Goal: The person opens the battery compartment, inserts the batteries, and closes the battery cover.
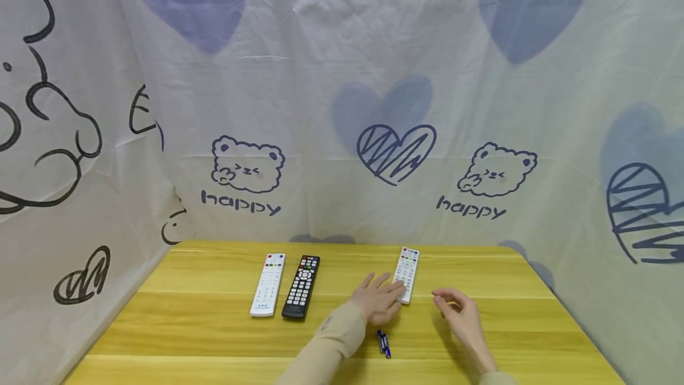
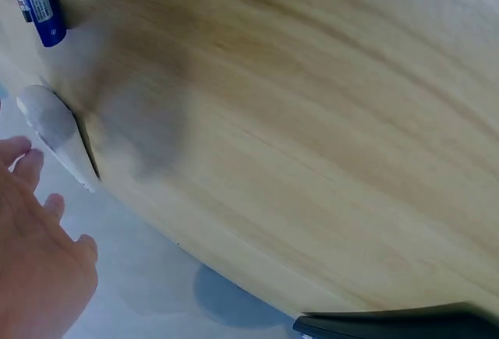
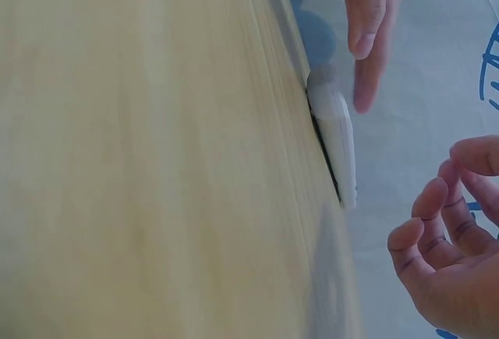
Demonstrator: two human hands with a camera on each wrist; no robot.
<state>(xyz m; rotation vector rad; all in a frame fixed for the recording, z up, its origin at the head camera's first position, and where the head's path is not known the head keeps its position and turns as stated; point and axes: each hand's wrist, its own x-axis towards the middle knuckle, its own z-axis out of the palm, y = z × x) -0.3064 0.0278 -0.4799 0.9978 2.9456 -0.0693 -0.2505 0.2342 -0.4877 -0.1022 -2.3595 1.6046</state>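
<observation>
My left hand (image 1: 378, 299) is spread out with its palm down, and its fingertips reach over the lower part of a white remote control (image 1: 408, 269). Whether they touch the remote cannot be told. In the right wrist view, the white remote (image 3: 337, 136) is seen edge-on on the table, beside the left hand's fingers. Right of it, my right hand (image 1: 461, 316) hovers with loosely curled fingers, thumb near the index finger, and nothing visible between them. Two blue batteries (image 1: 383, 343) lie side by side just below the left hand; they show in the left wrist view's upper corner too.
Toward the table's left side, another white remote control (image 1: 268, 285) and a black remote control (image 1: 301, 287) lie next to each other. The wooden table (image 1: 203, 337) meets a printed white cloth (image 1: 320, 195) at its back and sides.
</observation>
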